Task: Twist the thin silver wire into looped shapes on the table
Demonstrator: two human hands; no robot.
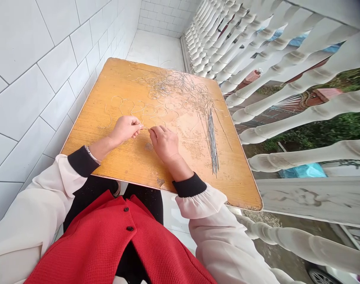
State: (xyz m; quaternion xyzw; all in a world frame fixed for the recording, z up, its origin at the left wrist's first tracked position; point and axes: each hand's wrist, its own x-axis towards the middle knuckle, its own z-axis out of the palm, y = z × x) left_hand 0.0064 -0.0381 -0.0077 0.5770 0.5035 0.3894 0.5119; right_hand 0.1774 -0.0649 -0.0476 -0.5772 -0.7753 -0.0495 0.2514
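Note:
Over the near part of the wooden table [123, 161], my left hand [127, 128] pinches one end of a short thin wire [146, 128]. Close beside it, my right hand [164, 142] is closed on the wire's other end, fingers bent together. Curved pieces of wire [152, 110] lie just beyond both hands. Farther back is a tangled heap of thin wires [180, 83]. To the right of my right hand rests a bundle of straight dark wires [212, 144], with a few loose ones beside it.
A white tiled wall [61, 55] runs along the left. On the right, a white balustrade [274, 114] stands close to the table's edge. The table's near edge is just in front of my lap.

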